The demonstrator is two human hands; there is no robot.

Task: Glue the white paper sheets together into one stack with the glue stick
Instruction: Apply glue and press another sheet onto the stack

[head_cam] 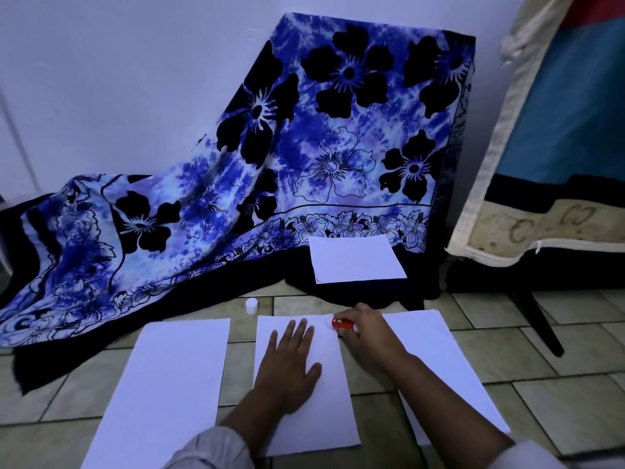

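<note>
Partly, the scene hides itself: the floral cloth (304, 137) drapes over something whose shape shows but whose make does not, and a padded cover (527, 137) at the right is cut by the frame's edge. The dim, bluish light flattens detail on the tiled floor (575, 401).

Four white sheets can be counted. The left sheet (169, 384) runs off the bottom of the frame. The middle sheet (333, 421) lies just beside it, a strip of floor between them. The right sheet (439, 340) is crossed by the person's forearm, so much of it is covered. The far sheet (356, 258) rests apart from the others on the dark hem of the cloth.

There is one glue stick (342, 323), red, lying nearly flat in the right hand (368, 331), whose fingers curl round its rear half and hide it. Its pale tip sits at the middle sheet's top right corner; whether it touches the paper cannot be told. One white cap (251, 305) stands on the floor, well to the left of the stick.

The left hand (291, 362) lies flat on the middle sheet, fingers straight and slightly spread. The two hands are close but not touching.
</note>
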